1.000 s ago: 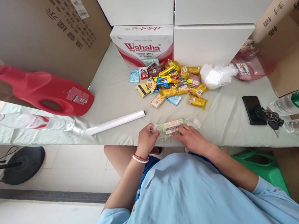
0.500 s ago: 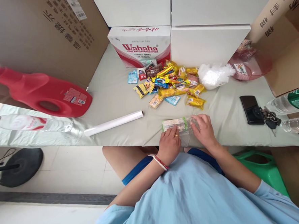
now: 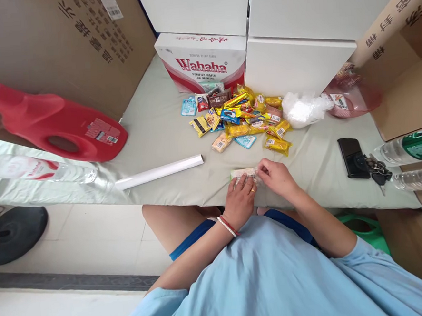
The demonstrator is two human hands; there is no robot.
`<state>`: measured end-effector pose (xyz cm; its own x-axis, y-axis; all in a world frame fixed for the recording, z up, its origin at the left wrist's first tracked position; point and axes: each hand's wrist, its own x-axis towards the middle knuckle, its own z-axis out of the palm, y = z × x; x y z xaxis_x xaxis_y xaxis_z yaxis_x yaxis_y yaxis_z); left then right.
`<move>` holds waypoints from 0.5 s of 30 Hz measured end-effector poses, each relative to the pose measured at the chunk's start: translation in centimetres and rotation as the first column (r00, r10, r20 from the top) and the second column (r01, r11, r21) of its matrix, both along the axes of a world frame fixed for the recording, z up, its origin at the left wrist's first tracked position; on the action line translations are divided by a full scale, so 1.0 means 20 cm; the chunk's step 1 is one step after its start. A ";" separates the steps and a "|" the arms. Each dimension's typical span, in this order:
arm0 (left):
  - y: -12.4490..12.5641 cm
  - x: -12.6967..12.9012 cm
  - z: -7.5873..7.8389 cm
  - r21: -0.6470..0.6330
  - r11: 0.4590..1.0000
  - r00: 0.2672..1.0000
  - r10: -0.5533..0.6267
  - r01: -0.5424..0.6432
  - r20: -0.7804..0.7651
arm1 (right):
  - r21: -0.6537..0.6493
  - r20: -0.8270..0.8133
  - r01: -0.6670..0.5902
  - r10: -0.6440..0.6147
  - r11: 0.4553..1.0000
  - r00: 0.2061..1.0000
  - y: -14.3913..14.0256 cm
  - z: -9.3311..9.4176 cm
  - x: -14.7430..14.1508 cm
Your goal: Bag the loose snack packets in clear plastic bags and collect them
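A small flat packet [image 3: 244,172] in a clear wrapper with a green edge lies near the front edge of the cloth-covered table. On top of it, my left hand [image 3: 240,199] rests with its fingers stretched out, pressing it down. My right hand [image 3: 275,175] pinches the right end of the packet with thumb and bent fingers, partly hiding it. What the packet contains cannot be made out. Just beyond is a heap of wrapped snacks [image 3: 244,113], with yellow packs [image 3: 277,144] and a light-blue sachet [image 3: 245,141] closest to my hands.
A white paper roll [image 3: 162,172] lies left, near a red jug [image 3: 62,124] and a clear bottle [image 3: 36,169]. Behind the snacks stand a Wahaha carton [image 3: 205,63] and white boxes. To the right are a white plastic bag [image 3: 304,109], a phone [image 3: 353,158], keys [image 3: 379,169] and bottles.
My right hand has moved left onto the packet's clear end and its fingers have closed there. My left hand stays on the packet, its fingers a little more spread. The view has shifted slightly.
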<state>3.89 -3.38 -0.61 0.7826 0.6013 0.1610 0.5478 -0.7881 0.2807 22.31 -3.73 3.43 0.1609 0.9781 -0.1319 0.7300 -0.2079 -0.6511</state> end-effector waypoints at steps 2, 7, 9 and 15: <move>0.01 -0.02 0.00 -0.065 0.998 0.999 -0.005 0.008 0.037 | -0.027 0.107 -0.054 0.057 0.998 0.993 0.06 -0.01 -0.10; 0.12 -0.16 -0.02 -0.371 0.924 0.932 0.047 0.096 0.359 | 0.000 0.181 -0.153 0.150 0.988 0.972 0.07 -0.11 -0.20; 0.18 -0.21 -0.03 -0.461 0.887 0.839 0.246 0.007 0.486 | 0.063 0.137 -0.179 0.169 0.982 0.976 0.04 -0.15 -0.19; 0.28 -0.14 -0.03 -0.450 0.800 0.849 0.506 -0.396 0.152 | 0.171 0.063 -0.186 0.178 0.967 0.982 0.01 -0.19 -0.17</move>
<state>1.06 2.30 -1.29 0.3698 0.9290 -0.0105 0.6795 -0.2628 0.6850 18.92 -3.55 -0.43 -0.0204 0.9986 0.0482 0.7754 0.0463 -0.6298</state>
